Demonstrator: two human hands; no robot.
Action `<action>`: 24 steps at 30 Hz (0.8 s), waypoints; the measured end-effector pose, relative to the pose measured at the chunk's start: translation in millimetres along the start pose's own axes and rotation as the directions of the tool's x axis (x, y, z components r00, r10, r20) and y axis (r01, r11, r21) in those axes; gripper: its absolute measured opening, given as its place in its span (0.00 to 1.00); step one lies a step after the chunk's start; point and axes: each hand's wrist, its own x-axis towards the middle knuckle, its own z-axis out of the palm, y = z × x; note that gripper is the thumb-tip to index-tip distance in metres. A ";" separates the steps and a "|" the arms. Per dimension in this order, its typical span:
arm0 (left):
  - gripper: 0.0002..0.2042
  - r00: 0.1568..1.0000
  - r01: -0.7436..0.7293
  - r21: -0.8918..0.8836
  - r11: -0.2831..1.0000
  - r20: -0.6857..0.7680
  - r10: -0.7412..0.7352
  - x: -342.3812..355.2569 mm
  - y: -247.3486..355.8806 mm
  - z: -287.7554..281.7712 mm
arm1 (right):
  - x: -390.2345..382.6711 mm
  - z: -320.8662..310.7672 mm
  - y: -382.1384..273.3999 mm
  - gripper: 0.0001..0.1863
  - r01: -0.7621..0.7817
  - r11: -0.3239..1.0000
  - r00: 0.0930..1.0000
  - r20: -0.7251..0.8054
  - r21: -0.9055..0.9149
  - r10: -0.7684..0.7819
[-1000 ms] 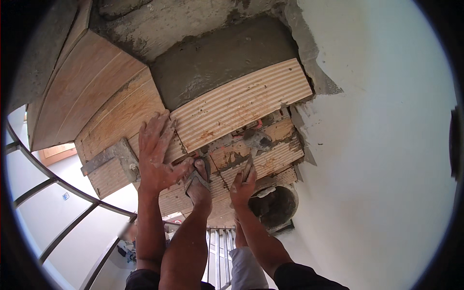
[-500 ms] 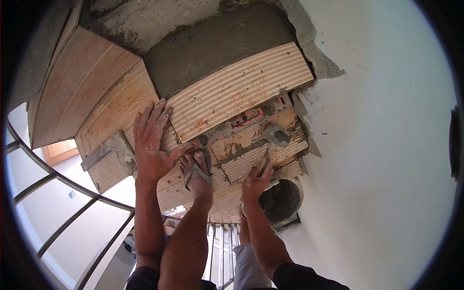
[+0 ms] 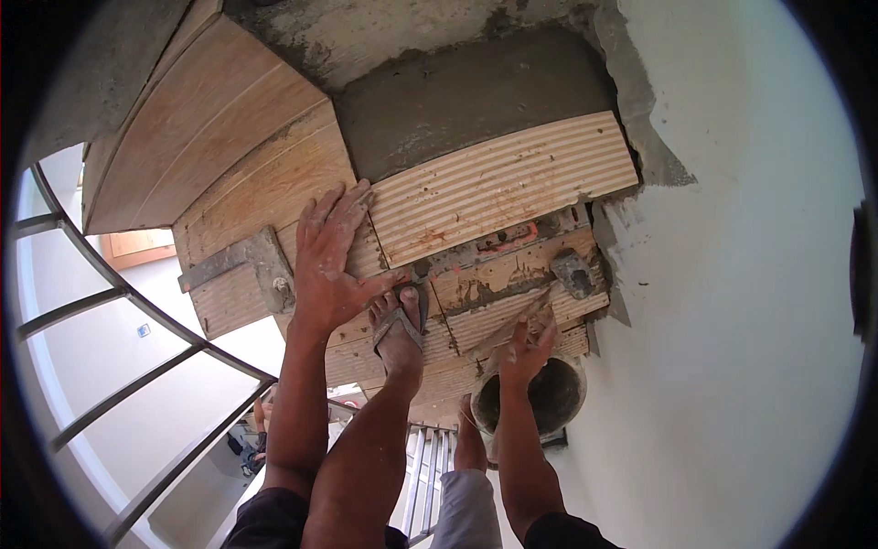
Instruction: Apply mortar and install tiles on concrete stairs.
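Striped tile (image 3: 503, 188): lies on the stair step out ahead of the person, its long back edge against the grey wet mortar (image 3: 476, 101) and its right end close to the white wall (image 3: 741, 274).
Left hand (image 3: 327, 274): palm down, fingers spread wide, gripping nothing that I can see; the fingertips reach to the left corner of the striped tile, over the seam with the wood-toned tile (image 3: 265, 151), though I can't tell which of the two they press.
Left thumb: stretched out to the right, close to the near end of the level.
Level (image 3: 498, 240): a mortar-smeared bar with orange-red marks, lying along the near edge of the striped tile.
Right hand (image 3: 529, 352): lower down, above the bucket, fingers partly curled beside a blurred handle; from here I can't tell how tightly they close, or whether they have hold of it.
Mallet (image 3: 573, 273): grey and crusted, its head over the lower tiles, near the wall.
Bucket (image 3: 580, 380): round, dark inside, beside the wall and partly behind the right forearm.
Sandalled foot (image 3: 400, 329): planted on the lower step, between the two hands.
L-shaped tool (image 3: 274, 270): flat and grey, on the tiles left of the left hand.
Railing (image 3: 123, 295): dark metal, curving down the left side.
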 end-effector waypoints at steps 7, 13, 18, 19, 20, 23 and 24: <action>0.55 1.000 -0.022 0.029 0.999 -0.014 0.023 -4.5 -3.3 0.7 | 39.0 -20.2 -29.8 0.25 0.123 0.989 0.990 0.080 -0.077 -0.117; 0.58 0.999 -0.016 0.015 1.000 -0.027 0.016 -13.8 -5.5 9.3 | 16.3 -30.4 -39.2 0.23 0.249 0.963 0.967 0.086 -0.104 -0.241; 0.59 0.999 -0.043 0.049 0.998 -0.014 0.044 -7.8 7.7 0.5 | -27.0 -90.7 -50.3 0.23 0.264 0.964 0.943 0.220 -0.031 -0.251; 0.60 0.999 -0.038 0.069 0.997 0.002 0.038 -7.2 8.2 1.6 | -33.5 -107.3 -49.1 0.22 0.173 0.985 0.955 0.249 -0.023 -0.162; 0.60 0.999 -0.034 0.082 0.996 0.023 0.032 -6.8 10.8 3.1 | -36.7 -124.5 -43.4 0.22 0.077 0.997 0.958 0.278 -0.025 -0.067; 0.60 0.997 0.062 0.061 0.996 0.044 -0.064 -2.6 16.4 2.5 | -28.6 -167.4 -14.4 0.21 0.097 0.994 0.947 0.312 -0.043 -0.078; 0.60 0.997 0.060 0.057 0.997 0.048 -0.062 -3.0 16.1 2.4 | -24.9 -175.3 -9.2 0.21 0.094 0.994 0.948 0.309 -0.048 -0.075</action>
